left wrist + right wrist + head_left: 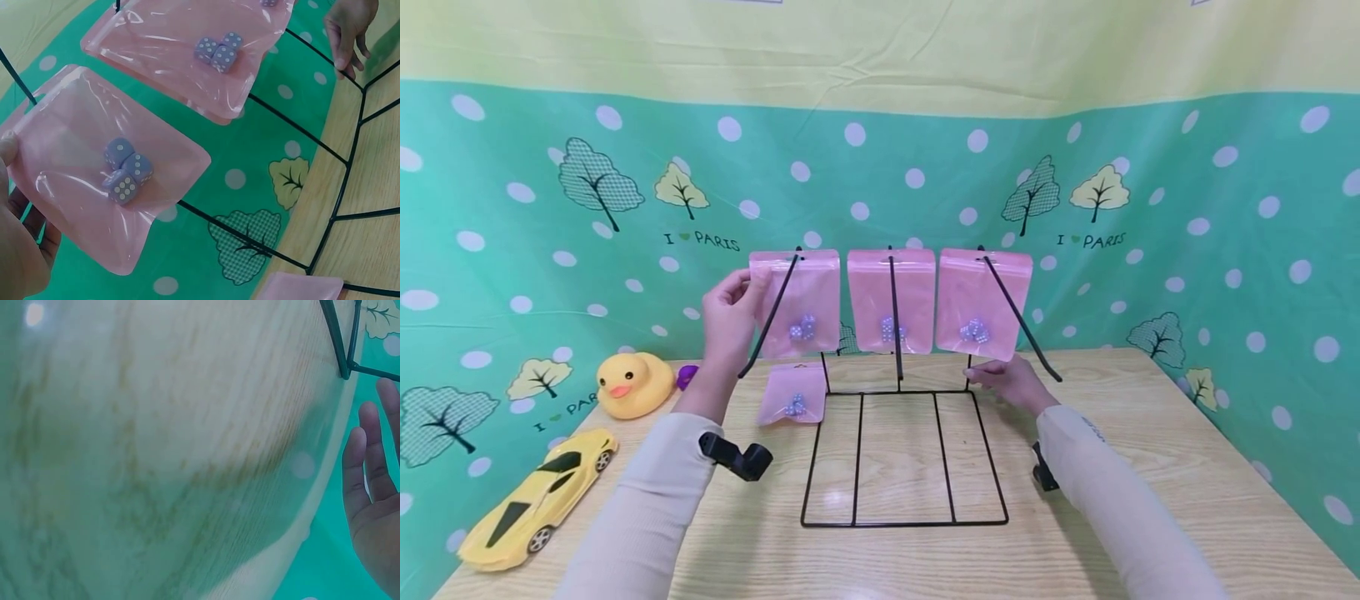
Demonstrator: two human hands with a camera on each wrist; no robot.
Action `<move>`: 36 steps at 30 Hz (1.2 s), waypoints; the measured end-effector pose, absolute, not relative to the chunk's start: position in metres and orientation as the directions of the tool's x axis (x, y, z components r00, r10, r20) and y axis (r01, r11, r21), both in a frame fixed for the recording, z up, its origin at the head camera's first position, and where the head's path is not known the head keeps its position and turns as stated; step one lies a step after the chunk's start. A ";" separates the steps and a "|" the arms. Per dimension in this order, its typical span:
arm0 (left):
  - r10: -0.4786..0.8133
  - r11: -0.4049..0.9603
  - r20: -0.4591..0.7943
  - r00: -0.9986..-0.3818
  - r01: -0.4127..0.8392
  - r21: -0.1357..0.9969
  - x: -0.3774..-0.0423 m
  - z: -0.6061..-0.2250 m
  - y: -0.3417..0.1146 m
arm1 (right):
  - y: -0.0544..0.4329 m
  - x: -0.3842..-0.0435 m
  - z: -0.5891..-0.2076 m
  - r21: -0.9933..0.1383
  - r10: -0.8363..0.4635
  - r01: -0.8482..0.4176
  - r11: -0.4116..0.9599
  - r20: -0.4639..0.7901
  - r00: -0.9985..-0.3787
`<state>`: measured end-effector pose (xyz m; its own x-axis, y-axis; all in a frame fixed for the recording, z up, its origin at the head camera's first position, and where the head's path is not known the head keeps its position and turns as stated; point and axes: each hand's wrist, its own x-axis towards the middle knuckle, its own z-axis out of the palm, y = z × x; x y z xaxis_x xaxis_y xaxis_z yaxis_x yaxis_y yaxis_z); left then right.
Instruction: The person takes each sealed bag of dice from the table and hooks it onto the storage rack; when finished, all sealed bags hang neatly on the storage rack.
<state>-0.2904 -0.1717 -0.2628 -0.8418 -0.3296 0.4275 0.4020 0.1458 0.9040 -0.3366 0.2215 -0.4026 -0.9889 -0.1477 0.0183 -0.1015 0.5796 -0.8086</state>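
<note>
A black wire display rack stands on the table with three long hooks, each bearing a pink zip bag with small purple dice inside. My left hand pinches the left edge of the left bag, whose hanging hole is on the left hook. The left wrist view shows the thumb over this bag's dice-filled pouch and fingers behind it. Beside it hang the middle bag and the right bag. My right hand grips the rack's wire at the rear right corner with its fingertips; other fingers extend loosely.
Another pink bag of dice lies on the wooden table at the rack's left rear. Farther left are a yellow rubber duck, a small purple thing and a yellow toy car. A green dotted curtain hangs behind.
</note>
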 end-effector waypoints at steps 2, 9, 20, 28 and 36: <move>-0.330 0.140 0.419 -0.846 0.395 0.908 -0.291 -0.263 -0.172 | 0.221 -0.337 -0.402 -0.811 -0.144 -0.095 0.578 0.014 -0.990; -0.306 0.144 0.390 -0.868 0.363 0.921 -0.289 -0.259 -0.172 | 0.223 -0.336 -0.399 -0.793 -0.153 -0.114 0.598 0.026 -0.988; -0.204 0.193 0.376 -0.904 0.339 0.921 -0.283 -0.259 -0.182 | 0.222 -0.333 -0.396 -0.793 -0.152 -0.102 0.600 0.012 -0.988; -0.141 0.263 0.362 -0.921 0.318 0.911 -0.279 -0.274 -0.208 | 0.222 -0.334 -0.397 -0.793 -0.151 -0.104 0.600 0.015 -0.988; -0.144 0.271 0.262 -0.954 0.217 0.938 -0.274 -0.306 -0.235 | 0.222 -0.336 -0.399 -0.791 -0.145 -0.098 0.604 0.012 -0.989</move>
